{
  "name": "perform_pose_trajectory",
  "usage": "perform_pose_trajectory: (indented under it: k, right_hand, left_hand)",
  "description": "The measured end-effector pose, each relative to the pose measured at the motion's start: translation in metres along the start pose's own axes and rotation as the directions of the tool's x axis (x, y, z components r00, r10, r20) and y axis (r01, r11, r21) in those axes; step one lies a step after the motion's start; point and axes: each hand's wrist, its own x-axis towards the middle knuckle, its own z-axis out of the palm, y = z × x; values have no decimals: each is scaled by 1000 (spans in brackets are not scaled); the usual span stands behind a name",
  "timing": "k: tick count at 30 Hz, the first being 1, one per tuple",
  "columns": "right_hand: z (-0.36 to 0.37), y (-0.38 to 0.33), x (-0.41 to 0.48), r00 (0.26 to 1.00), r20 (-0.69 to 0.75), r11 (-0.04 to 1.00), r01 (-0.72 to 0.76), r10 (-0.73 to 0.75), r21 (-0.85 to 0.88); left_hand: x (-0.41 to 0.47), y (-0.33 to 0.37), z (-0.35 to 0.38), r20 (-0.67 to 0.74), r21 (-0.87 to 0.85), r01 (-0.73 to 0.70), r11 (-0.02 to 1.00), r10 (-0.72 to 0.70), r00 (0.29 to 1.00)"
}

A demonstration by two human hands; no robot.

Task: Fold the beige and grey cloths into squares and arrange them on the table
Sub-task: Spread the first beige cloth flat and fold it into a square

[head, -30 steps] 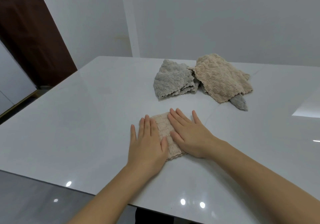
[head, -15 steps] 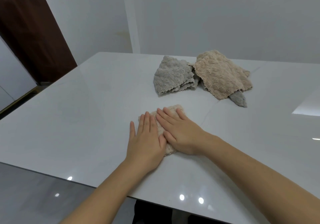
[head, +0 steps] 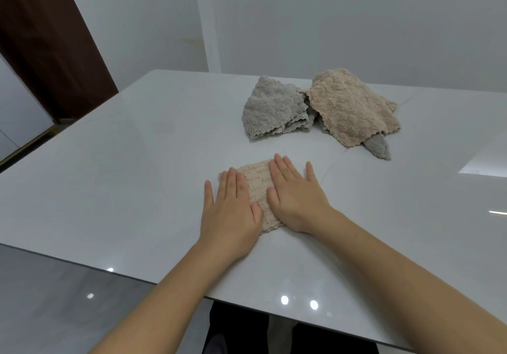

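Observation:
A small folded beige cloth (head: 258, 186) lies flat on the white table (head: 123, 161) in front of me. My left hand (head: 230, 211) presses its left part with straight fingers. My right hand (head: 296, 194) lies flat on its right part, fingers spread. Both hands hide most of the cloth. Farther back, a rumpled grey cloth (head: 274, 109) sits beside an unfolded beige cloth (head: 354, 109). From under that beige cloth a corner of another grey cloth (head: 380, 148) sticks out.
The table's near edge (head: 164, 285) runs diagonally below my forearms, with glossy floor beneath. A dark brown door (head: 46, 43) stands at the far left, and a white wall runs behind the table.
My right hand has slid to the right across the folded beige cloth, uncovering its middle. My left hand has stayed nearly still.

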Motion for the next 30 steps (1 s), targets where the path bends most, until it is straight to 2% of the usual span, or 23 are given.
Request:
perform_pose_trajectory:
  k: [2,4,6,9,12,15,20,22,25,27,30]
  right_hand:
    - [3,-1,0,995,-6,995,-96,96,29]
    - [3,-1,0,993,6,992,-117,117,37]
    - [2,-1,0,994,5,993,-111,111,37]
    - [0,0,-1,995,18,994,-103,103,30]
    - [-1,0,-2,995,21,994,-102,102,28]
    - [1,0,-2,995,8,994,-102,102,25]
    - [2,0,-3,993,-9,993,-116,116,30]
    - [2,-2,-4,993,-1,993,-114,114,37]
    - [-6,-1,-1,990,80,991,-124,120,48]
    - [-21,5,7,987,114,987,-125,114,103]
    - [-41,21,21,997,82,980,-19,3,196]
  left_hand:
    - [0,0,-1,16,12,7,1000,-7,1000]
    - [1,2,-7,54,32,22,999,-24,998]
    - [8,6,-14,34,39,22,999,-23,999]
    - [18,12,-15,-54,37,-142,989,144,988]
    - [21,8,-6,9,16,-225,974,225,974]
    - [20,4,0,16,26,-169,985,168,986]
    - [14,13,3,13,-39,92,995,-91,996]
    - [12,11,1,40,-56,143,988,-140,989]
    - [16,-3,-12,104,-35,98,995,-94,990]
    - [27,-19,-26,88,-20,63,998,-61,994]
    - [49,-35,-46,68,-23,64,998,-62,996]
